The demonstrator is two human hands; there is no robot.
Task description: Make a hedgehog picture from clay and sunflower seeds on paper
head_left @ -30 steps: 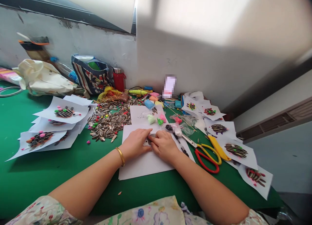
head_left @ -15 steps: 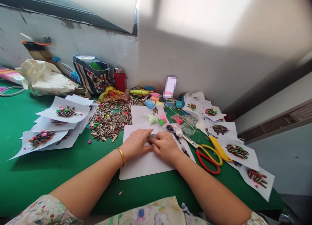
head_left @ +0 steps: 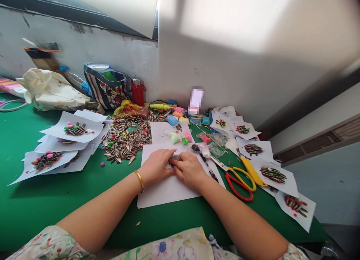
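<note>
Hands together mid-sheet (head_left: 168, 188): left hand (head_left: 155, 165) & right hand (head_left: 189, 169) pinching a small dark clay lump (head_left: 174, 157), pressed onto paper. No seeds stuck on yet, so prob. early stage. Seeds (head_left: 126, 140) piled just left of sheet. Finished pieces (head_left: 71, 130) stacked both sides; scissors (head_left: 239, 179) lying right.

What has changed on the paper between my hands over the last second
Almost nothing. The left hand and right hand keep pressing the small dark lump on the white sheet, fingertips meeting as before. The sunflower seeds and scissors lie where they were.
</note>
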